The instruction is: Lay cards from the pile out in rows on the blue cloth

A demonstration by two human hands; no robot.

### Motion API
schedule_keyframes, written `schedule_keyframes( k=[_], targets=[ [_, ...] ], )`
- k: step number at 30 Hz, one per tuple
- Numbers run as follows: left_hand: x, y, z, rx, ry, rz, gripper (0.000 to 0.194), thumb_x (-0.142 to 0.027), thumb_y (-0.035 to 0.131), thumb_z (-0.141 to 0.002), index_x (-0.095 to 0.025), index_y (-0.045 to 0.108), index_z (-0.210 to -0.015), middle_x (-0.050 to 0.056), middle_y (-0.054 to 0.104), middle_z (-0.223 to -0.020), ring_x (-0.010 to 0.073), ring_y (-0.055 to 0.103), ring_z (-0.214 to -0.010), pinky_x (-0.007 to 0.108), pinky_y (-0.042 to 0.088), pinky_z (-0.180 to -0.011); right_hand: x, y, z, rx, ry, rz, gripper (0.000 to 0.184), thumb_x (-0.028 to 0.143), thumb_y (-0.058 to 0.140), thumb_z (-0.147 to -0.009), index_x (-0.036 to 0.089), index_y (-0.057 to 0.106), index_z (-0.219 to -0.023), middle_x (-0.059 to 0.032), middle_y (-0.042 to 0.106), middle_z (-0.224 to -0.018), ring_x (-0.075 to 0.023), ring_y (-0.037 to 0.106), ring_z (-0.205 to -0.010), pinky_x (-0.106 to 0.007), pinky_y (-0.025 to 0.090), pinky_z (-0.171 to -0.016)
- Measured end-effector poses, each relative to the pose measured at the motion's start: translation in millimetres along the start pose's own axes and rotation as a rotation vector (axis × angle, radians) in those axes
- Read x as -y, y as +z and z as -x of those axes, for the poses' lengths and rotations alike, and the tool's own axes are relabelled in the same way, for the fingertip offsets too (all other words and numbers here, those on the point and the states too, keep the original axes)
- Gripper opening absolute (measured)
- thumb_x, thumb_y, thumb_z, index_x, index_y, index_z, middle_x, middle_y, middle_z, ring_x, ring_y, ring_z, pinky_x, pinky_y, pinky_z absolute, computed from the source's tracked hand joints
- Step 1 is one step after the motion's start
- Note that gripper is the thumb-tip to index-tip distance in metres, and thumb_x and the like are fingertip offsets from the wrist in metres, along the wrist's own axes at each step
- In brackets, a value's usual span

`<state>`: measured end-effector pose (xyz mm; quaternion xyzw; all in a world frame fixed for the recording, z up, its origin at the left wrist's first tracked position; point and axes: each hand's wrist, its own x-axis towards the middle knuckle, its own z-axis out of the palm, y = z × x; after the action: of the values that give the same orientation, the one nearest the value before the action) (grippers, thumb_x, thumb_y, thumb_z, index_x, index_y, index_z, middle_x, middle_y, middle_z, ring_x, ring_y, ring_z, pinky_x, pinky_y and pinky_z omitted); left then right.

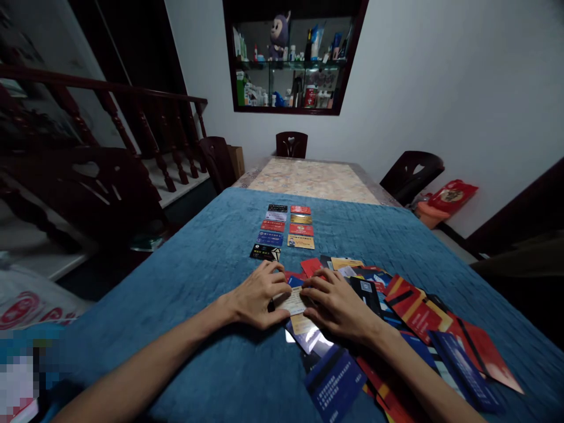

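A pale cream card (292,301) with lines of print lies between my two hands. My left hand (259,298) grips its left end, thumb at the near edge and fingers curled over the far side. At its right end my right hand (333,304) has its fingers and thumb closed on the card, hiding that edge. Under and to the right of the hands spreads a loose pile of cards, among them a dark blue card (335,382) and a red-and-gold card (409,305). Beyond my left hand, a black card (265,252) ends the left of two card columns.
A blue cloth (194,282) covers the near table, with a patterned tabletop (312,176) behind it. The right column ends in a tan card (301,241). Dark chairs (412,173) stand around. A white plastic bag (30,299) is at the left.
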<state>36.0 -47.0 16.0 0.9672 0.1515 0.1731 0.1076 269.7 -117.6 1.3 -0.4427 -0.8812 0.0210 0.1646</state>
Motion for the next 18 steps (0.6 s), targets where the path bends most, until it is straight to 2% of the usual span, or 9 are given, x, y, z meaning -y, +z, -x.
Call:
schedule_keyframes(
  k=[7, 18],
  targets=[
    [2.0, 2.0, -0.5, 0.073, 0.055, -0.043, 0.038, -0.038, 0.070, -0.071, -0.017, 0.062, -0.101, 0.009, 0.059, -0.101, 0.0257, 0.050, -0.099, 0.041, 0.040, -0.088, 1.3, 1.9, 2.2, -0.062, -0.010, 0.020, 0.023, 0.037, 0.057, -0.093, 0.021, 0.066, -0.107, -0.0091, 0.067, -0.104, -0.0249, 0.050, -0.102, -0.042, 0.041, -0.087],
    [4.0, 1.6, -2.0, 0.040, 0.074, -0.012, 0.022, -0.027, 0.066, -0.071, -0.015, 0.063, -0.089, 0.007, 0.060, -0.089, 0.0226, 0.051, -0.088, 0.038, 0.040, -0.081, -4.6, 12.1, 1.1, -0.228, -0.119, 0.078, 0.017, 0.033, 0.058, -0.093, 0.020, 0.068, -0.099, -0.0074, 0.068, -0.089, -0.0202, 0.055, -0.090, -0.035, 0.045, -0.079]
  ],
)
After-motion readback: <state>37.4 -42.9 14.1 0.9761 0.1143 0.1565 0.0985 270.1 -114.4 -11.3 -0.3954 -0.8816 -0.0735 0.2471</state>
